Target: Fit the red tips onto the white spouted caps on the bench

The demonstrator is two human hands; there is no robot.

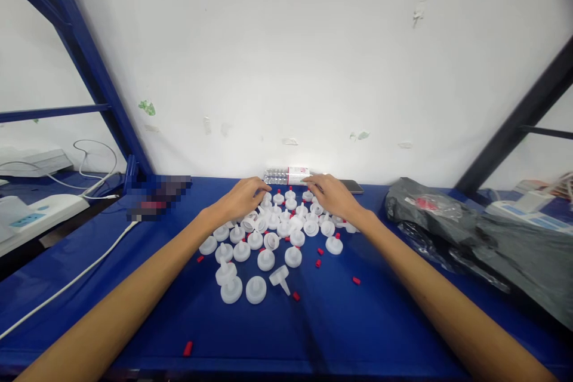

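Observation:
A spread of white plastic nozzle caps (pixel 265 259) lies on the blue table, some upright and some tipped over. Several have a small red tip cap on the spout; other red tip caps (pixel 356 280) lie loose among and around them. At the back left of the spread is my left hand (pixel 245 197), fingers bent forward and thumb apart, with nothing visible in it. My right hand (pixel 333 194) reaches over the back right of the spread, fingers loosely extended near a clear plastic bottle (pixel 277 176) lying on its side. Whether those fingertips touch the bottle I cannot tell.
A dark phone (pixel 351 186) lies behind my right hand. Grey plastic bags (pixel 465 239) cover the right side. At left are a white cable (pixel 76 280), a power strip (pixel 31 218) and a blurred-out item (pixel 159 198). A white wall and blue frame posts (pixel 96 65) bound the table.

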